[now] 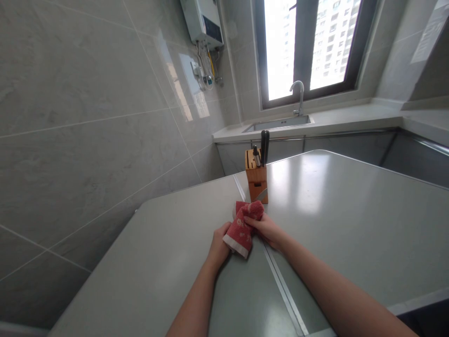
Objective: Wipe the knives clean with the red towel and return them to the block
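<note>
A red towel (pixel 242 229) with a pale border and light pattern is bunched between my hands over the table. My right hand (pixel 268 230) is closed on the towel, thumb on top, pressing it around a knife. The tip of the knife blade (pixel 261 194) sticks out past the towel's far side, in front of the knife block. My left hand (pixel 220 241) is closed at the towel's near left side, in line with the blade; the handle there is hidden. Just beyond stands a wooden knife block (pixel 257 180) with black-handled tools (pixel 264 146) upright in it.
The pale glossy table (pixel 168 252) has a metal seam strip (pixel 284 290) running across it. Behind it are a counter (pixel 365 112), a sink (pixel 280 123) with a faucet (pixel 299 96), and a window. A tiled wall (pixel 105 93) with a water heater (pixel 203 23) stands left.
</note>
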### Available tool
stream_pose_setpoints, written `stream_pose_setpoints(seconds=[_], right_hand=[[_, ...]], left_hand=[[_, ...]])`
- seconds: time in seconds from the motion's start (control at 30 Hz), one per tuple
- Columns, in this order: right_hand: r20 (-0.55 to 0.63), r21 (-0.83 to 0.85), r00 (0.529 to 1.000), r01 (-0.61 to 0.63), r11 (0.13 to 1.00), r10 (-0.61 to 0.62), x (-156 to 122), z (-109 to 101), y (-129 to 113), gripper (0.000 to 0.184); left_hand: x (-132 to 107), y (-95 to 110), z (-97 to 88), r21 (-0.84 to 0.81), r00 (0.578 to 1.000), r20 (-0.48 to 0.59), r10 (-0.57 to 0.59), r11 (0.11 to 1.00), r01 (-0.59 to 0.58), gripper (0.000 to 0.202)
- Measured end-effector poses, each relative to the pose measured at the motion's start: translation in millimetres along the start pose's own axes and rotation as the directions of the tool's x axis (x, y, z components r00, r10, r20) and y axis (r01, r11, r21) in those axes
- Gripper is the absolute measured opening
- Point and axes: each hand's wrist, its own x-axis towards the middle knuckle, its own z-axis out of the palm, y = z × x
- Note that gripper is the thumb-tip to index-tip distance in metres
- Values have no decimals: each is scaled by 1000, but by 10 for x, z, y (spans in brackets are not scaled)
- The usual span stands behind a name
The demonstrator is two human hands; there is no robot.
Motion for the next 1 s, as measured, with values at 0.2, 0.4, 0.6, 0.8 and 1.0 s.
stream_pose_setpoints(seconds=[0.2, 0.4, 0.6, 0.8, 1.0], right_hand=[[-13, -20, 1000, 6, 1000, -6, -1, -3, 12, 42], [-25, -38, 999, 33, 999, -34, 21, -16, 57, 40], [-32, -22, 999, 36, 999, -37, 19, -15, 51, 39], [-25, -6, 999, 45, 999, -45, 16, -11, 51, 39], [-22, -12, 999, 37, 999, -37, 23, -18, 60, 37]], left_hand=[[-14, 28, -8, -2, 1000, 20, 15, 1000, -15, 14], [4, -17, 3, -13, 1000, 27, 15, 1000, -14, 18], [19, -48, 3, -3, 999, 27, 21, 1000, -21, 22], [16, -29, -8, -10, 999, 27, 29, 1000, -29, 23], [13, -45, -3, 12, 999, 33, 26, 1000, -27, 23]])
